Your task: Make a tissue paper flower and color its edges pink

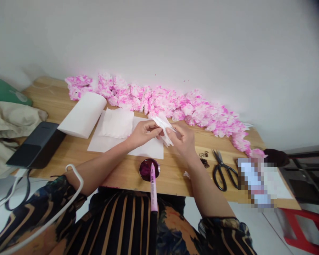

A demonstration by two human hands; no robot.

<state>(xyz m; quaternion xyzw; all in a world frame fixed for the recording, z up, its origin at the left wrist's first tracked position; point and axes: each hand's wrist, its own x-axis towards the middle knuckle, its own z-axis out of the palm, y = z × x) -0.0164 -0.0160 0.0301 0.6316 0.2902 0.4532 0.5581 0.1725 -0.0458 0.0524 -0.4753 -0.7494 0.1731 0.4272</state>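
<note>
Between both hands I hold a gathered piece of white tissue paper point(162, 124), bunched into narrow folds. My left hand point(144, 133) pinches it from the left, thumb and fingers together. From the right, my right hand point(183, 137) grips it, with its thumb on top of the folds. Left of my hands, a stack of tissue sheets point(117, 123) lies on a white paper sheet point(146, 148). Nearer my body stands a small bowl of dark purple dye point(145, 170), with a pink marker point(153, 191) lying across its rim.
Pink-and-white paper flowers point(159, 99) line the wall. A white paper roll point(83, 115) and a black box-shaped device point(38, 145) with cables are left. Black-handled scissors point(222, 170), small dark ties point(204, 162) and a blurred phone point(255, 182) lie right. A white cable point(76, 177) crosses my left forearm.
</note>
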